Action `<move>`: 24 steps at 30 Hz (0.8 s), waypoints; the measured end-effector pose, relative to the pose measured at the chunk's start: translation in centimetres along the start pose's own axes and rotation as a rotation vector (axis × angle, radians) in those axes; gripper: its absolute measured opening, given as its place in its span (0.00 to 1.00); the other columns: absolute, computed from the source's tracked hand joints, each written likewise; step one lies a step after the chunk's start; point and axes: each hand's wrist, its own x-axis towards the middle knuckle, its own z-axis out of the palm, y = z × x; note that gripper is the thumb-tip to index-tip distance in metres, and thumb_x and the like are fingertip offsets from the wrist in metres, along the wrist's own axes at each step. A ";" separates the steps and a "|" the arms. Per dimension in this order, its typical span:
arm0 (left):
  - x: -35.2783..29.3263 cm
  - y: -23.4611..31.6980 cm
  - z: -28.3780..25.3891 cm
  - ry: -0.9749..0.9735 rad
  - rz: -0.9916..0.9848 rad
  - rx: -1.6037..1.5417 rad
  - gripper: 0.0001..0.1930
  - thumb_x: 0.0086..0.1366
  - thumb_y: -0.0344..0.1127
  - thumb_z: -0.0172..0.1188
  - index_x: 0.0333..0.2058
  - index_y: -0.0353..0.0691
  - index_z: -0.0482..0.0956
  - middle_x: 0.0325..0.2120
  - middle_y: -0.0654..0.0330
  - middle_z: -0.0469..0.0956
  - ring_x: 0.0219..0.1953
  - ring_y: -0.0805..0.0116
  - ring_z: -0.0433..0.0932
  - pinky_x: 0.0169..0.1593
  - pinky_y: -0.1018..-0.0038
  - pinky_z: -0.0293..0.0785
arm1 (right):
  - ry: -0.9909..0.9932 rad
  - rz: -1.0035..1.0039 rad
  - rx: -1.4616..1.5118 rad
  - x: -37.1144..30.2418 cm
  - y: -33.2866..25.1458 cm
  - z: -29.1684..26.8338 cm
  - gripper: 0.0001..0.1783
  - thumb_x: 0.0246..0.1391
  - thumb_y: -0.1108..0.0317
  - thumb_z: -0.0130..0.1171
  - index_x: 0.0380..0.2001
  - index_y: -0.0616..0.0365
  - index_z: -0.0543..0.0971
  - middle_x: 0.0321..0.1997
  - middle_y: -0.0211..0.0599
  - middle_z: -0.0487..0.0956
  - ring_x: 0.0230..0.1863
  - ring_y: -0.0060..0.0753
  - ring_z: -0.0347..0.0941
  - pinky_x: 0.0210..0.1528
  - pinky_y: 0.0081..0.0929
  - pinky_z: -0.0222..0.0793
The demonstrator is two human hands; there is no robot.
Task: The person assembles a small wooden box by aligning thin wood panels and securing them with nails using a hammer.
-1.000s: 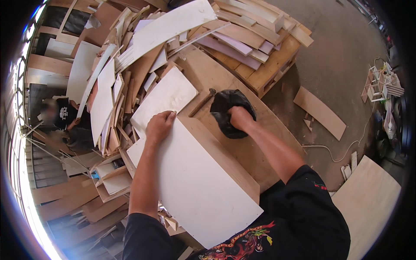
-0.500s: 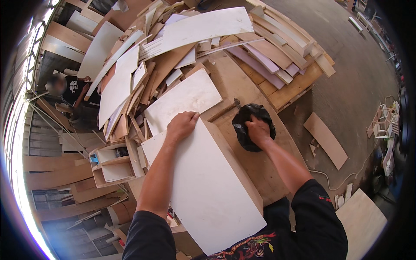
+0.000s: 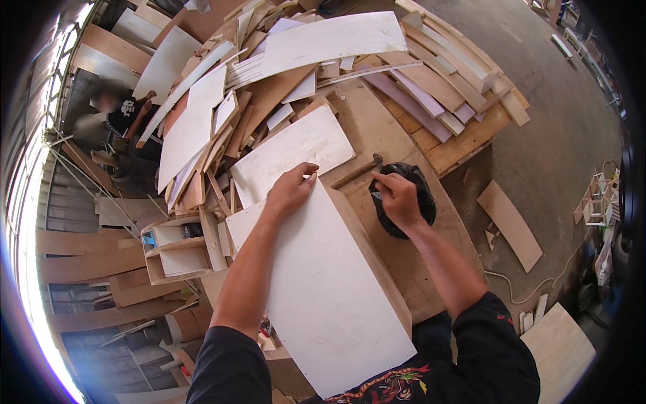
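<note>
**Hands on a white panel and a black bag at a cluttered wooden worktop**

Head view: The left hand [image 3: 291, 190] lies flat, fingers spread a little, on the far end of a large white panel [image 3: 316, 296] that runs from the person's body out over the worktop [image 3: 417, 262]; it grips nothing, only presses on the panel's top edge. The right hand [image 3: 398, 196] rests on a black plastic bag [image 3: 418, 202] lying on the bare wood just right of the panel, its fingers pinched narrowly together at the bag's upper left edge; whether anything small is held between them cannot be told. A hammer [image 3: 356, 171] lies on the worktop just beyond the two hands, its head close to the bag. A second white board with rounded corners [image 3: 296, 155] lies beyond the panel, touching it near the left hand. Further off rises a jumbled heap of wooden and white offcuts [image 3: 323, 60]. On the concrete floor to the right lies a loose plywood strip [image 3: 509, 224]. At the far left another person [image 3: 118, 118] sits among stacked boards.
</note>
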 end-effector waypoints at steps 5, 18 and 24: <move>0.3 0.8 -0.4 -0.004 0.047 -0.094 0.15 0.72 0.38 0.57 0.52 0.40 0.80 0.50 0.58 0.82 0.48 0.62 0.80 0.55 0.67 0.74 | -0.017 0.238 0.406 2.8 -4.8 2.7 0.12 0.54 0.76 0.63 0.43 0.61 0.84 0.28 0.42 0.83 0.28 0.30 0.79 0.33 0.26 0.73; 0.0 -0.5 0.1 0.071 0.156 -0.384 0.14 0.60 0.33 0.71 0.44 0.36 0.86 0.39 0.55 0.86 0.42 0.67 0.83 0.48 0.71 0.77 | -0.261 0.376 0.421 7.8 -5.2 7.2 0.17 0.53 0.75 0.66 0.44 0.64 0.72 0.28 0.42 0.82 0.31 0.33 0.81 0.33 0.33 0.73; -0.7 1.0 0.5 0.196 0.096 -0.323 0.10 0.55 0.33 0.75 0.35 0.36 0.88 0.34 0.58 0.86 0.39 0.72 0.80 0.45 0.74 0.75 | -0.370 0.133 0.183 8.9 -6.1 6.9 0.19 0.52 0.80 0.59 0.48 0.60 0.68 0.26 0.47 0.79 0.31 0.49 0.80 0.35 0.41 0.72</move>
